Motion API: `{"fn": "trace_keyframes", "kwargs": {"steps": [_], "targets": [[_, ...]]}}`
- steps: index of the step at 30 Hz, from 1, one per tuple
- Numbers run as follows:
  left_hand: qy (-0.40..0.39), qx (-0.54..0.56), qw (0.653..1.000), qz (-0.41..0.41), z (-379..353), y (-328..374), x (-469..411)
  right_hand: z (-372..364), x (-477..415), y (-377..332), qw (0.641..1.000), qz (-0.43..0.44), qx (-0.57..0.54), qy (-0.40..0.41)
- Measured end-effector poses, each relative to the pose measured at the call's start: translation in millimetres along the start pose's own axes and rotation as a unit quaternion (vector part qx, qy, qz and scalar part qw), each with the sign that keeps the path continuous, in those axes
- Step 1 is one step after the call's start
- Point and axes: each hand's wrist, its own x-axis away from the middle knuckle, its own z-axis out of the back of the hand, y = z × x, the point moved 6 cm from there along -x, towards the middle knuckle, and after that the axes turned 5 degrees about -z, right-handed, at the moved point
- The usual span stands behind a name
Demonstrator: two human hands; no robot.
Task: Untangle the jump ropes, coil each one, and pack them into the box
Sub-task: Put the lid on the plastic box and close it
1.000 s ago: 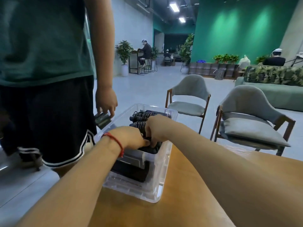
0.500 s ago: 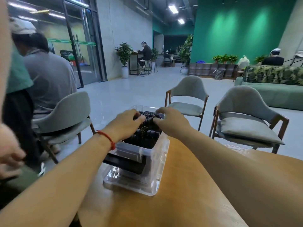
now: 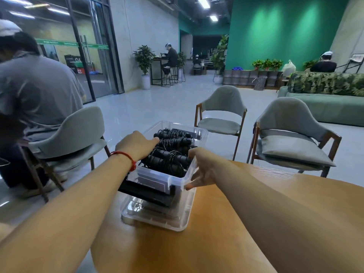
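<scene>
A clear plastic box (image 3: 157, 177) stands on the wooden table (image 3: 197, 243) near its far edge. Several coiled black jump ropes (image 3: 169, 160) fill its top. My left hand (image 3: 136, 144) lies over the box's left rim, fingers reaching onto the rope handles. My right hand (image 3: 204, 168) grips the right near corner of the rim, thumb on top and fingers under the lip. A flat black item (image 3: 149, 194) shows through the front wall, lower in the box.
A person (image 3: 35, 85) sits in a grey chair (image 3: 78, 131) close to the table's left. Two more grey chairs (image 3: 222, 107) (image 3: 291, 123) stand beyond the table's far edge. A green sofa (image 3: 325, 107) is at the back right.
My right hand has left the top of the ropes and taken the box's right rim. My left hand stays on the ropes. The person who stood at the left is gone.
</scene>
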Motion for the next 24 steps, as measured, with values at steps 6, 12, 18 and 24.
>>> {"fn": "trace_keyframes", "kwargs": {"steps": [6, 12, 18, 24], "targets": [[0.019, -0.046, 0.996, -0.071, 29.5, 50.2, 14.8, 14.1, 14.1, 9.4, 0.998, 0.018, -0.058, -0.003], [0.017, -0.091, 0.972, -0.214, 44.6, 145.0, 14.7, 56.2, 71.1, 14.5, 0.976, 0.086, -0.198, 0.039], [-0.051, -0.068, 0.944, -0.318, 9.5, 242.5, 38.4, 112.5, 115.3, 32.1, 0.935, 0.118, -0.326, 0.08], [-0.129, 0.044, 0.947, -0.292, -54.3, 284.9, 92.4, 163.5, 144.0, 67.1, 0.886, 0.137, -0.422, 0.137]]}}
